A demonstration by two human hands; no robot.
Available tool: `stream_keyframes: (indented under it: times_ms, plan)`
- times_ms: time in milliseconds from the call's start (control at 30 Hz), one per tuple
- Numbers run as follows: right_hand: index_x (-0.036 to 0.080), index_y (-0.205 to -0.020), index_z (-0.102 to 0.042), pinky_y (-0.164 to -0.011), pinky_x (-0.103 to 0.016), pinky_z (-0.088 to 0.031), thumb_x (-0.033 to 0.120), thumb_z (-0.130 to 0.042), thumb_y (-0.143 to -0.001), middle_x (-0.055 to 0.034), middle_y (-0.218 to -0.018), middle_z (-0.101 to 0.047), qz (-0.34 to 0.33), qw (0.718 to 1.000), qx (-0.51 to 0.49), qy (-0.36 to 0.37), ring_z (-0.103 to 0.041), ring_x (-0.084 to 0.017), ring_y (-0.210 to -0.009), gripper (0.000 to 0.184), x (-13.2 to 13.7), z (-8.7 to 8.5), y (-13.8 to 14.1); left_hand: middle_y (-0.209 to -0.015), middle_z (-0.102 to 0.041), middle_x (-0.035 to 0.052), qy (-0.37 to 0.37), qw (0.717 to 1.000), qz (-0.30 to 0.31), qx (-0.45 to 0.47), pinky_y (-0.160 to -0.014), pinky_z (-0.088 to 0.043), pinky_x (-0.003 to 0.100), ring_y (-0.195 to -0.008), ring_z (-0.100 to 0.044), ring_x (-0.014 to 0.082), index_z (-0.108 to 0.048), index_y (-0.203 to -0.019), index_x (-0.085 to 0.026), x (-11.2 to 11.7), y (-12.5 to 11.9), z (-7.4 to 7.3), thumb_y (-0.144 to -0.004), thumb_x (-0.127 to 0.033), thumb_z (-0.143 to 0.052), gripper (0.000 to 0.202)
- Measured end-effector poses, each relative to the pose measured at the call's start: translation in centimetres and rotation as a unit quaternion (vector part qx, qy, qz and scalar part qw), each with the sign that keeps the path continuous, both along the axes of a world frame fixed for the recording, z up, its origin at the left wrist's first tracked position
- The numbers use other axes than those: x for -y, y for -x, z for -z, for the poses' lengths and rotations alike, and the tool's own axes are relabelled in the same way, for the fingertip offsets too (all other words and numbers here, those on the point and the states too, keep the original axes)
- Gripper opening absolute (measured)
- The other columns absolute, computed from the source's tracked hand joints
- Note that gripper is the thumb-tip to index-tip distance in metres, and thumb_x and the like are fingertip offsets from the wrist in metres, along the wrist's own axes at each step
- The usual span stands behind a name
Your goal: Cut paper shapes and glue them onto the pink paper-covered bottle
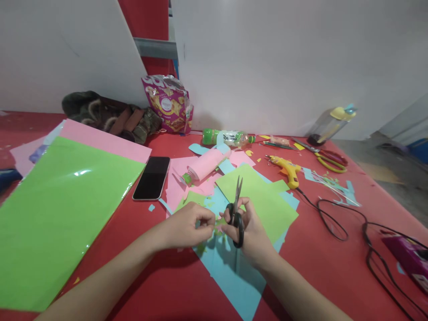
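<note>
Center frame, the right hand (250,234) has the black-handled scissors (236,200), blades pointing up the frame! Just left, the left hand (194,225) is curled, fingertips drawn close; whether they pinch anything, I can't tell. Below, blue paper (230,272); upper right of center, a yellow glue gun (284,168) lies on the red table (334,272).

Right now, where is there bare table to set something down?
Left: red tabletop between the smartphone, green sheet and left arm. Right: between the right arm and black cord.

Crowded: the middle, with pink-wrapped bottle, blue paper, scraps, and black-handled scissors in the right hand.
</note>
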State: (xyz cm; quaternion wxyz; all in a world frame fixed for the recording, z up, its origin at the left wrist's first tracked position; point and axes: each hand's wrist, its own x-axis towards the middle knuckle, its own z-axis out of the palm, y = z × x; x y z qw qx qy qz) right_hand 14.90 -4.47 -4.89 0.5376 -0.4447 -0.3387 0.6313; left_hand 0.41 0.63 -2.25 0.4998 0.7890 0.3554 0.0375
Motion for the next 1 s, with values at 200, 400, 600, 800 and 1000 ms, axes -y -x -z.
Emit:
stream_keyframes:
  times_ms: [200, 400, 600, 800, 1000]
  plan:
    - [0.024, -0.075, -0.031, -0.051, -0.015, -0.037, 0.009, -0.066, -0.055, 0.0102, -0.061, -0.047, 0.051, 0.999, -0.009, -0.01, -0.044, -0.005, -0.054, 0.044, -0.2, 0.3, 0.0, -0.053, -0.041, -0.0041, -0.069, 0.997, -0.026, 0.034, -0.045, -0.029, 0.016, -0.048, -0.04, 0.0062, -0.045, -0.059, -0.014, 0.1, -0.3, 0.7, -0.075, -0.024, -0.041, 0.02]
    - [0.025, -0.076, -0.031, -0.048, -0.016, -0.036, 0.009, -0.067, -0.055, 0.0098, -0.064, -0.048, 0.084, 0.996, -0.007, -0.025, -0.044, -0.005, -0.053, 0.044, -0.1, 0.6, 0.1, -0.056, -0.043, -0.0033, -0.079, 0.992, -0.063, 0.079, -0.05, -0.029, 0.017, -0.053, -0.038, 0.0071, -0.047, -0.06, -0.014, 0.9, -1.3, 1.7, -0.082, -0.032, -0.035, 0.031]
    - [0.025, -0.076, -0.031, -0.045, -0.016, -0.035, 0.012, -0.066, -0.057, 0.0094, -0.064, -0.048, 0.109, 0.993, 0.014, -0.033, -0.044, -0.005, -0.051, 0.042, 0.0, 0.5, 0.1, -0.054, -0.042, -0.0036, -0.075, 0.987, -0.105, 0.097, -0.05, -0.029, 0.018, -0.052, -0.037, 0.0072, -0.045, -0.057, -0.014, 1.2, -1.9, 1.9, -0.081, -0.029, -0.037, 0.03]
    - [0.025, -0.076, -0.032, -0.045, -0.016, -0.035, 0.013, -0.066, -0.058, 0.0087, -0.064, -0.048, 0.124, 0.991, 0.025, -0.039, -0.047, -0.006, -0.054, 0.04, 0.1, 0.7, 0.2, -0.053, -0.041, -0.0038, -0.08, 0.983, -0.13, 0.105, -0.051, -0.029, 0.018, -0.053, -0.038, 0.0073, -0.042, -0.056, -0.014, 1.5, -2.0, 2.0, -0.08, -0.027, -0.039, 0.028]
    - [0.025, -0.077, -0.031, -0.043, -0.015, -0.035, 0.018, -0.068, -0.058, 0.0082, -0.065, -0.048, 0.12, 0.992, 0.031, -0.029, -0.048, -0.007, -0.055, 0.042, 0.2, 0.5, 0.2, -0.053, -0.042, -0.0036, -0.083, 0.983, -0.131, 0.1, -0.051, -0.03, 0.018, -0.052, -0.037, 0.0073, -0.043, -0.055, -0.014, 1.6, -2.0, 1.7, -0.08, -0.026, -0.038, 0.028]
